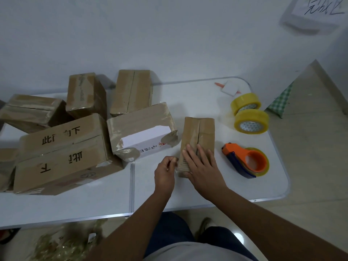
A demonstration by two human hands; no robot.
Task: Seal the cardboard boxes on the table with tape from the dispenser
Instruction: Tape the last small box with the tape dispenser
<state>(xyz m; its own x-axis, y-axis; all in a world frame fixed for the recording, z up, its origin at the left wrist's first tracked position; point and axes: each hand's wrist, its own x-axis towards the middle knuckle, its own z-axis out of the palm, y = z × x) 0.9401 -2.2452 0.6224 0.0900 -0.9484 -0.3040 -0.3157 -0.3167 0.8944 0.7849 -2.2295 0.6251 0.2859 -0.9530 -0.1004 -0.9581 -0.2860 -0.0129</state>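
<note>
left hand (165, 169) pinched, right hand (202, 167) flat

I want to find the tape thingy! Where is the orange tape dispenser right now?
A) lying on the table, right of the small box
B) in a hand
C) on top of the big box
A: the orange tape dispenser lies on the table, right of the small box; neither hand touches it.

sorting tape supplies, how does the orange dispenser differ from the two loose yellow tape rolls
The orange dispenser has an orange and dark blue body with a handle loop around its roll; the two loose yellow tape rolls are bare rings with patterned cores. The dispenser lies near the table's front right corner, close to the right hand; the rolls sit farther back, touching each other. All rest untouched on the white table.
</note>
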